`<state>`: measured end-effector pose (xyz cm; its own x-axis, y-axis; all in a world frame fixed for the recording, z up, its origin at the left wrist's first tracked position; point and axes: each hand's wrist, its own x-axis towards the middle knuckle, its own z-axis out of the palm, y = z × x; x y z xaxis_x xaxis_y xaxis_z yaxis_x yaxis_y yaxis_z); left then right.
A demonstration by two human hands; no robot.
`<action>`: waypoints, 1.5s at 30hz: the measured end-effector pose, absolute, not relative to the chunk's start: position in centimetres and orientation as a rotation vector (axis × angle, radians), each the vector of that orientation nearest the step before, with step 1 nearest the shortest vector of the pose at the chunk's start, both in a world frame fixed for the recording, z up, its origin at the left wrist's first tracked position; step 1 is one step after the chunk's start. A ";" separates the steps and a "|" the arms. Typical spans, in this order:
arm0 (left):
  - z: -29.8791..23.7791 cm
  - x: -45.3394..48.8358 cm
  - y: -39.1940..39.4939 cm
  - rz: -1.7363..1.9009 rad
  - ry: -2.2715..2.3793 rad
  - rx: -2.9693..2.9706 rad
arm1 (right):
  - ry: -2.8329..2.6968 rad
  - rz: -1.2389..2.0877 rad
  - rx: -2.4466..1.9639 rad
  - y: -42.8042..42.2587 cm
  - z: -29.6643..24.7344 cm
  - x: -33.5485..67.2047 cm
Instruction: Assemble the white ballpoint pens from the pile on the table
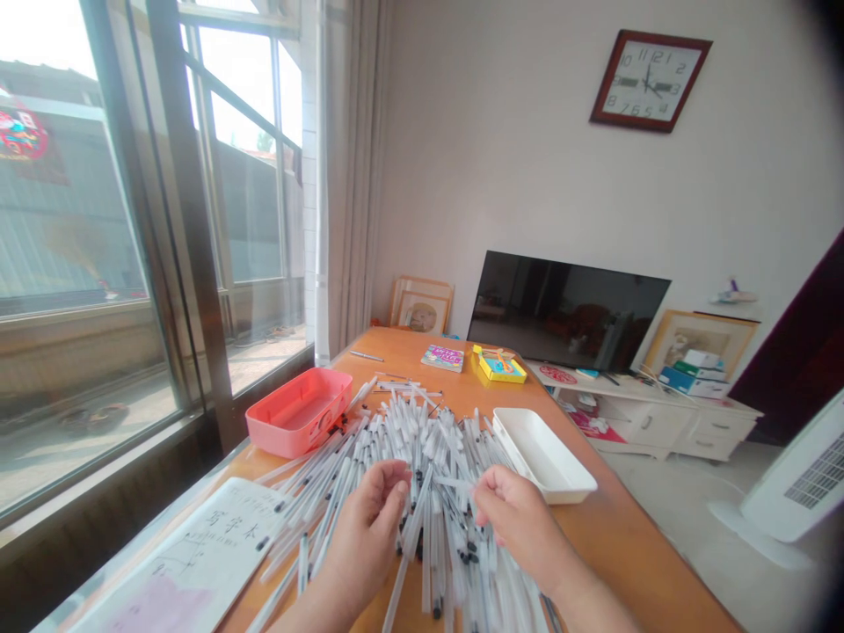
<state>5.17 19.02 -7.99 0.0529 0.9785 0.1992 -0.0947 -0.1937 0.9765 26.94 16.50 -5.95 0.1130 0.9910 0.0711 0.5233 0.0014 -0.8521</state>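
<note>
A big heap of white pens with black tips (422, 457) covers the near part of the orange wooden table (633, 545). My left hand (369, 527) hovers over the heap, fingers curled around a pen that slants up between the two hands. My right hand (520, 519) rests on the heap at the right, fingers bent and pinching at pens near the middle. A pink tray (300, 411) stands to the left of the heap and a white tray (544, 454) to the right; nothing shows inside either.
A white exercise book with writing (198, 554) lies at the near left. Farther back on the table are a small colourful book (443, 357), a yellow box (499, 366) and a single pen (367, 356). Behind are a television, a low white cabinet, and windows at the left.
</note>
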 end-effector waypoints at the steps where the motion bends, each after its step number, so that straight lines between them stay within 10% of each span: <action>1: -7.9 5.0 19.3 1.331 0.970 1.241 | -1.498 0.830 -1.593 16.3 -5.8 26.7; 16: -5.6 3.5 19.3 1.245 0.642 0.618 | -1.420 1.673 -1.159 14.2 -5.5 24.1; 32: -6.3 3.0 19.8 1.288 0.746 0.647 | -1.814 1.118 -1.397 13.8 -4.8 22.6; 45: -6.6 2.4 20.5 1.381 0.813 0.593 | -1.734 1.422 -1.341 14.0 -5.7 23.2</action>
